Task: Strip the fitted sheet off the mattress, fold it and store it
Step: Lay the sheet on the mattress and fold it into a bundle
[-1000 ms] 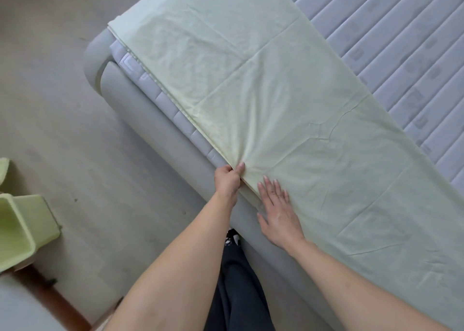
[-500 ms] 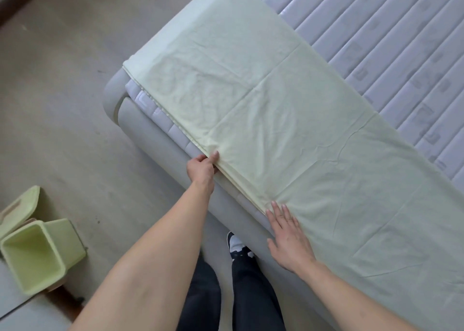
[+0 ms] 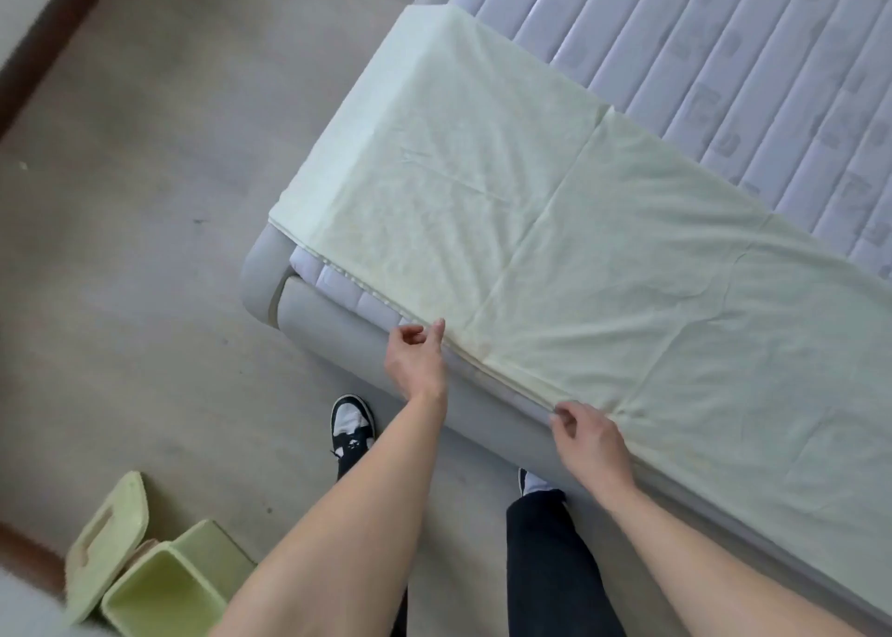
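Sheet (image 3: 555, 231), pale green, folded into a long strip, lies flat along the near edge of the mattress (image 3: 753, 71), layered edge facing the person. Far end drapes over the mattress corner. Left hand (image 3: 417, 359): fingers loosely curled at the strip's edge, index tip touching the hem, no clear grip on it. Right hand (image 3: 586, 436) further along the same edge, fingertips curled and pinching the stacked layers. Grey padded bed frame (image 3: 347, 332) runs just below the edge. Quilted mattress bare beyond the strip. On the floor, lower left: light green bin (image 3: 164, 593), its lid (image 3: 108, 535) leaning beside it.
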